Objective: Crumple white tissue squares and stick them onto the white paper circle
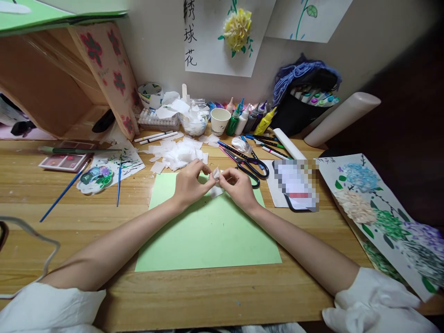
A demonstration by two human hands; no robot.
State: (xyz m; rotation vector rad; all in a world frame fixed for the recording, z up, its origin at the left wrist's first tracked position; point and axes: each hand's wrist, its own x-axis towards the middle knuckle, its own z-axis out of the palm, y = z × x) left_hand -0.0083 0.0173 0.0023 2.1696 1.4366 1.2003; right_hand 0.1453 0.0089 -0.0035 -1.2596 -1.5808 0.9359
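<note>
Between the fingertips of both hands is a small crumpled piece of white tissue paper. My left hand pinches it from the left, thumb and forefinger closed. From the right, my right hand pinches it the same way. Both hands are over the far part of a light green sheet of paper. Under the fingertips, another white piece of tissue shows in part on the sheet. A heap of white tissue squares lies just beyond my left hand.
Black-handled scissors lie beyond my right hand, near a phone. Paint bottles, a paper cup and a tissue-filled bowl line the wall. Paintbrushes and a palette lie left; a flower picture lies right.
</note>
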